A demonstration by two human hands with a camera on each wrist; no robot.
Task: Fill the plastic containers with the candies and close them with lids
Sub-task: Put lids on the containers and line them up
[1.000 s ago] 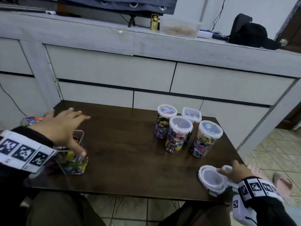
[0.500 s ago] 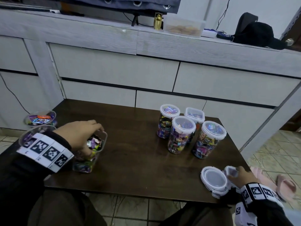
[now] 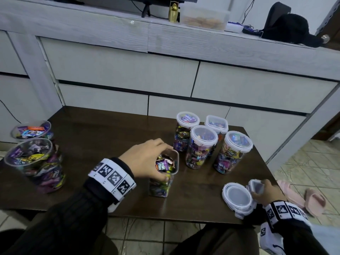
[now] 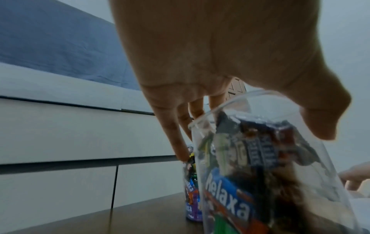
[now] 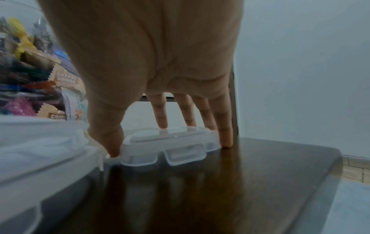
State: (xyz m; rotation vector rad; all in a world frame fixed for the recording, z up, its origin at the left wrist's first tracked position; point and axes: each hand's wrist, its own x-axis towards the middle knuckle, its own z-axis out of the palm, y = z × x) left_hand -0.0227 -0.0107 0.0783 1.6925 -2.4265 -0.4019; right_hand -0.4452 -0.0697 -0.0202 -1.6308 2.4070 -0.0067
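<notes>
head view has the left hand (image 3: 145, 161) gripping the open square jar (image 3: 163, 173) by its rim, right hand (image 3: 265, 192) pinching a square lid (image 3: 256, 186): keep the jar steady and upright, bring the lid level, press its corners evenly.

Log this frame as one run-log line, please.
left hand grips open square container by rim | right hand pinches square lid on table | four containers lidded

Count of containers and lids

Four lidded containers (image 3: 202, 146), three open ones (image 3: 163, 175), a lid stack (image 3: 237, 198), one square lid (image 3: 255, 186).
</notes>
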